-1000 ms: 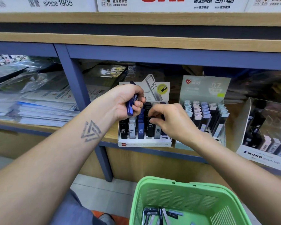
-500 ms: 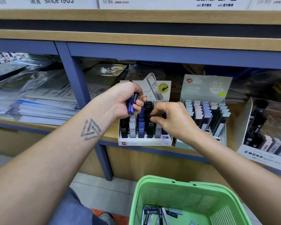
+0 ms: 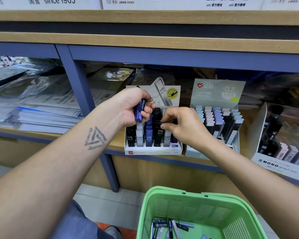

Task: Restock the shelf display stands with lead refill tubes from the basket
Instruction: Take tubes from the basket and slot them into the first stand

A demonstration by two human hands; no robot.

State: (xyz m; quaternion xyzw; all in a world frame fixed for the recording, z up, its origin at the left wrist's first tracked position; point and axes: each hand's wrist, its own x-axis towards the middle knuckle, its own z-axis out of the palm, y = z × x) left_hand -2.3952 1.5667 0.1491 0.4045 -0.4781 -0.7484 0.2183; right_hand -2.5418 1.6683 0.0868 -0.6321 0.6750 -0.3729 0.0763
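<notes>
Here the left hand (image 3: 133,107) grips a glossy blue tube (image 3: 139,111); the right hand (image 3: 181,126) pinches a black tube (image 3: 158,133) marked "HB 0.5" in the white card stand (image 3: 153,150); slim tubes (image 3: 169,228) lie in the green slatted basket (image 3: 193,209); "MONO" box (image 3: 276,165) right.

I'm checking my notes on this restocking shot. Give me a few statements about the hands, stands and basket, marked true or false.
1. The left hand grips a blue tube. True.
2. The right hand pinches a black tube at the HB 0.5 stand. True.
3. The green basket holds no tubes. False: several lie in its bottom.
4. The 0.7 stand sits left of the HB 0.5 stand. False: it sits to its right.
5. The right hand reaches into the basket. False: it is at the shelf.
</notes>
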